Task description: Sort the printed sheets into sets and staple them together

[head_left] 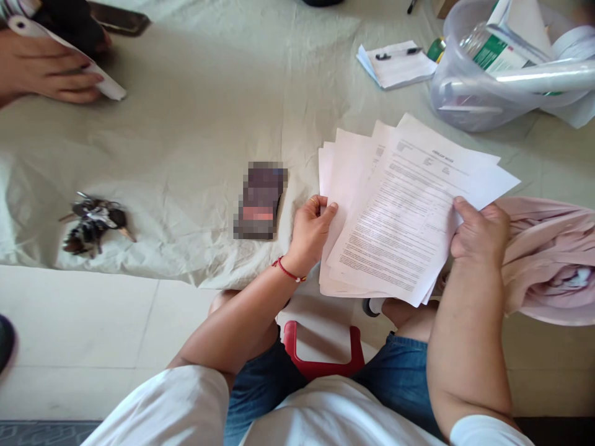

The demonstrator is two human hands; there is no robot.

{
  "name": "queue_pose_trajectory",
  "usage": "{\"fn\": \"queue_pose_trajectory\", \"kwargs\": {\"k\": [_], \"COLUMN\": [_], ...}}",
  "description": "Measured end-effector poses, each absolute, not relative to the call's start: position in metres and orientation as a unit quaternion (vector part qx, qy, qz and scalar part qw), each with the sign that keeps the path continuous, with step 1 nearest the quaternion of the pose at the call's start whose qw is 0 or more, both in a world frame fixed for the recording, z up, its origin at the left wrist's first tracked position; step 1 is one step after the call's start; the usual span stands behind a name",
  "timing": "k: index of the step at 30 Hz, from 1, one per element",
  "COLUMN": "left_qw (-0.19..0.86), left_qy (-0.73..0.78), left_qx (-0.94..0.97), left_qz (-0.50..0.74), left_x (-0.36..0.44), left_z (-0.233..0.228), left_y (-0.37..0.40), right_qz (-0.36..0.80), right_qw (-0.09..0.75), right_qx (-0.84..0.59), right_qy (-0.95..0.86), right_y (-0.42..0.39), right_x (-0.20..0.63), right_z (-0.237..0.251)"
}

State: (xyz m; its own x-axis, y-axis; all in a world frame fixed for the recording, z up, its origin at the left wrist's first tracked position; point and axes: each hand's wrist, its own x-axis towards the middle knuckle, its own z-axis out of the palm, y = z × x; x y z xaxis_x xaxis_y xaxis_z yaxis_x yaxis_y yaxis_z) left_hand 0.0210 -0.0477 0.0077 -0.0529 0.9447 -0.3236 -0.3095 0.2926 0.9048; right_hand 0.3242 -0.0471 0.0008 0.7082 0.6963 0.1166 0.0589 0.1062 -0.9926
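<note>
Left hand [313, 226] and right hand [483, 232] apart, pinching opposite sides of papers [395, 217]; sheets gathered at worktop [195, 136] edge, corners fanned, not yet aligned.

It looks like a home: tiled floor [109, 328], cloth-covered table [195, 124] and a red stool [320, 370].

There are at least five sheets [395, 223], one bracelet [289, 273], one key bunch [100, 218].

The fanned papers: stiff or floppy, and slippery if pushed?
The papers are probably floppy, being thin sheets. They'd likely slide apart, since their edges fan unevenly. Held at opposite sides by left hand and right hand, they may bow if squeezed.
</note>
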Motion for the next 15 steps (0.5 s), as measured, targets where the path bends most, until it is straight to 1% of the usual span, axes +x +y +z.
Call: {"fn": "queue_pose_trajectory", "kwargs": {"k": [8,15], "left_qw": [0.594,0.608], "left_qy": [0.530,0.501], "left_qx": [0.338,0.354], "left_qz": [0.502,0.505], "left_x": [0.019,0.018], "left_z": [0.007,0.005], "left_y": [-0.048,-0.050], "right_qz": [0.263,0.272], "right_qw": [0.704,0.678], "right_qx": [-0.590,-0.601], "right_qy": [-0.295,-0.324], "right_y": [-0.043,-0.046], "right_x": [0.328,0.318], "right_z": [-0.006,-0.002]}}
